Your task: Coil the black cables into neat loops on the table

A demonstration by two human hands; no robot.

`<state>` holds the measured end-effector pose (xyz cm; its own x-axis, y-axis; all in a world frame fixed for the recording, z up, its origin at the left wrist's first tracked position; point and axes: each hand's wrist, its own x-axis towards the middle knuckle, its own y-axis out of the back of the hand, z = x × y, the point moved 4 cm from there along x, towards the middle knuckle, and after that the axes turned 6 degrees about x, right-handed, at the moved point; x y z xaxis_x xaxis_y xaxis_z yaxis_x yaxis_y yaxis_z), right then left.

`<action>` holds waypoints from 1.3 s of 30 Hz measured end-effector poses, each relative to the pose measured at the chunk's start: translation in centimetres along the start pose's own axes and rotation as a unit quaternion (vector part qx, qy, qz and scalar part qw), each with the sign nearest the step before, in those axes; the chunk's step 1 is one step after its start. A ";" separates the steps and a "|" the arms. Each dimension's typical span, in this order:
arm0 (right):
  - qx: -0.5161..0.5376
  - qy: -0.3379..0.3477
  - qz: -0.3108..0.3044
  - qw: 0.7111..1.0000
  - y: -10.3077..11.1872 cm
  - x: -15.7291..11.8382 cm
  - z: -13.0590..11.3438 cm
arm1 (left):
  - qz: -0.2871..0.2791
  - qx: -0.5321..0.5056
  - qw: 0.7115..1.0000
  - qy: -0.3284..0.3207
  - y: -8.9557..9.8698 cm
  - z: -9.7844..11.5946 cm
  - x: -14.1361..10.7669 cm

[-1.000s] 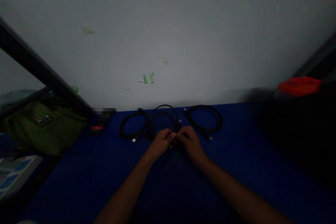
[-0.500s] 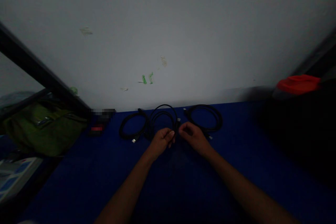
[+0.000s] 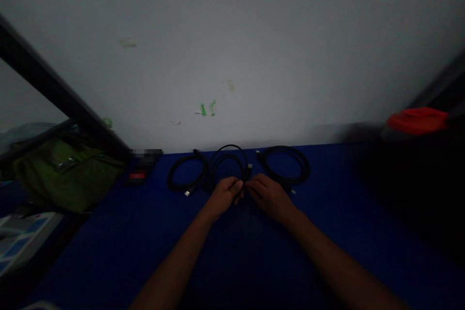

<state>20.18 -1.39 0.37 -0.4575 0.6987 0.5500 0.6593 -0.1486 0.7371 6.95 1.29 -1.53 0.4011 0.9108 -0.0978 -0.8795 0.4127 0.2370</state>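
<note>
My left hand [image 3: 225, 198] and my right hand [image 3: 271, 198] meet at the middle of the blue table top [image 3: 109, 256]. The left hand's fingers are curled around a strand of the middle coil of black cable [image 3: 228, 155]. The right fingertips rest against the same cable, and the dark light hides their grip. A metal-tipped cable connector [image 3: 249, 167] stands just above my hands. A black cable coil [image 3: 181, 177] lies to the left, and another [image 3: 285, 164] lies to the right, partly behind the right hand.
An olive green bag [image 3: 65, 174] lies beyond the table's left side, near a small black and red object [image 3: 140, 174]. A white and blue power strip [image 3: 25, 237] sits low at left. A red cloth [image 3: 417, 121] tops a dark mass at right. A grey wall [image 3: 232, 48] backs the table.
My right hand has moved left and down from its raised position half a second ago, closing in on my left hand at the cable. The left hand has barely moved.
</note>
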 end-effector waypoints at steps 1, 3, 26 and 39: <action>-0.002 0.004 0.002 1.000 0.0 0.0 0.0 | 0.000 -0.001 1.000 0.001 0.0 0.1 0.0; -0.001 0.008 0.007 1.000 0.0 0.0 0.0 | 0.000 -0.003 1.000 0.004 0.0 0.2 -0.1; 0.144 -0.060 0.024 0.987 0.3 0.0 0.3 | -0.031 -0.033 0.999 0.004 0.2 0.6 -0.2; 0.197 -0.080 0.037 0.976 -0.1 -0.1 0.1 | -0.014 -0.039 0.999 0.016 0.3 0.6 -0.4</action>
<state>20.26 -1.39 0.17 -0.3217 0.8019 0.5034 0.8800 0.0569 0.4716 6.68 1.09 -0.85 0.4180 0.8986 -0.1337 -0.8862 0.4357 0.1576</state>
